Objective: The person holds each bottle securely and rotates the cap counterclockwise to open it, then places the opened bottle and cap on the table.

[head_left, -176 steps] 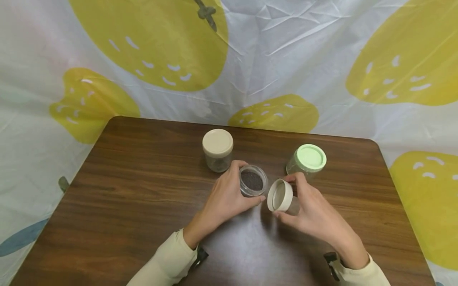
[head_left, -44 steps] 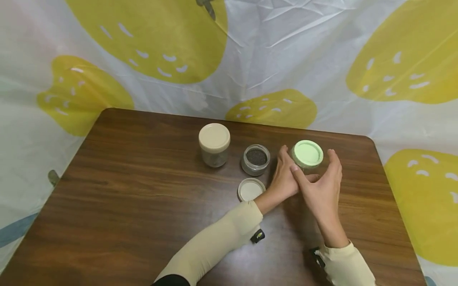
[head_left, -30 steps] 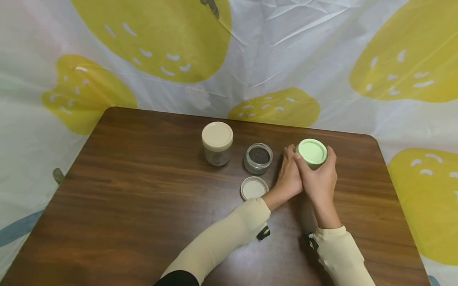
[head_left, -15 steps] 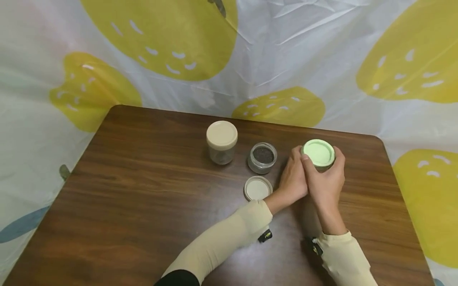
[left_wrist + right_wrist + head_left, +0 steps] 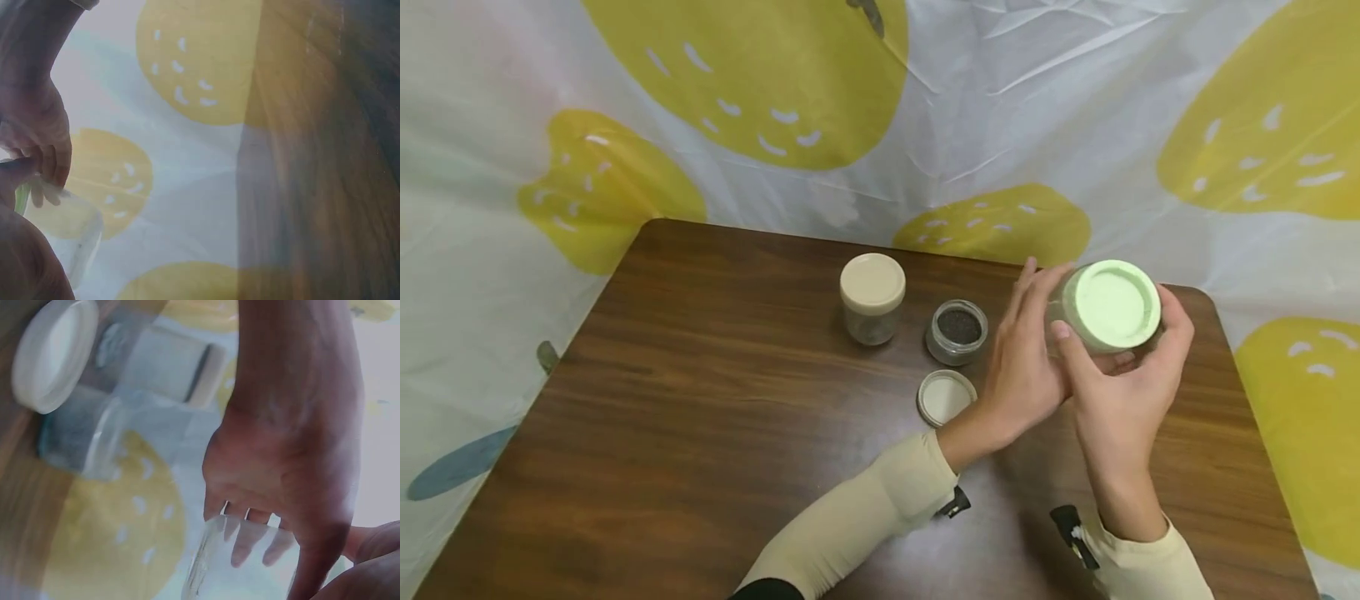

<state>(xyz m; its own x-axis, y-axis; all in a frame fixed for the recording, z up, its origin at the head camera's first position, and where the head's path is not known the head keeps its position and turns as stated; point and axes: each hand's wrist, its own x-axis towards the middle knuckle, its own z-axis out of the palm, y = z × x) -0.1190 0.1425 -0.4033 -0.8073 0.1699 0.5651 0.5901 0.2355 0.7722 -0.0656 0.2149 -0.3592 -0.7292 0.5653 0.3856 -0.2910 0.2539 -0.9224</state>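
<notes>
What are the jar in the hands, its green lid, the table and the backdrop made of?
Jar: clear glass or rigid plastic, by its see-through walls; the look leaves it open.
Green lid: probably plastic, matt and evenly coloured.
Table: wood or wood-look laminate, with brown grain and a soft sheen.
Backdrop: likely thin fabric or plastic sheet, creased and faintly shiny.
</notes>
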